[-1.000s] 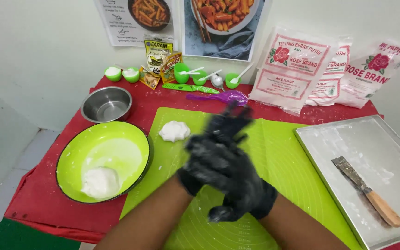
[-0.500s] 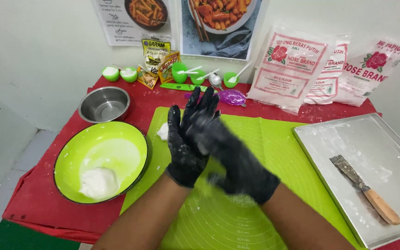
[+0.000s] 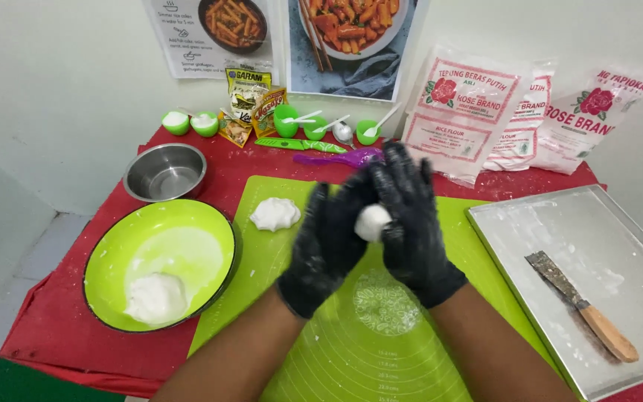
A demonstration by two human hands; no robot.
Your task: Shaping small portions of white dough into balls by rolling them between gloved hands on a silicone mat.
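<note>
Both gloved hands are raised over the green mat [image 3: 411, 350]. The left hand [image 3: 329, 249] and right hand [image 3: 411, 223] press flat around a white dough ball [image 3: 372, 221], held between the palms (soft, light, likely sticky). Best cupped gently, not pinched.

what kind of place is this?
Probably a home-style cooking setup against a wall: a green rolling mat on a red-covered table, flour bags, a floured metal tray, and gloved hands rolling a white dough ball.
</note>
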